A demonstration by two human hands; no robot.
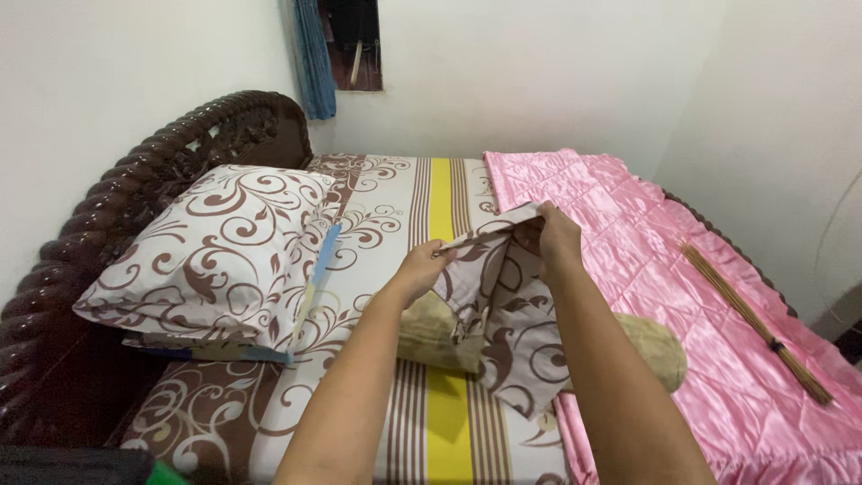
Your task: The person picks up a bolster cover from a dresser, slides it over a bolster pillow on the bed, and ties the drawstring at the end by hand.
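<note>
Both my hands hold up a patterned bolster cover (503, 314), grey-white with brown swirls, above the middle of the bed. My left hand (420, 269) grips its open edge on the left. My right hand (555, 235) pinches the same edge higher up on the right. The cover hangs down from the two hands. Behind and under it lies a bare tan bolster (435, 337), its far end (663, 352) showing to the right of my forearm.
A matching swirl-patterned pillow (215, 256) lies at the left by the dark carved wooden headboard (135, 189). The bed sheet (440, 193) has yellow and brown stripes. A pink satin blanket (682, 296) covers the right side, with a thin stick broom (754, 319) on it.
</note>
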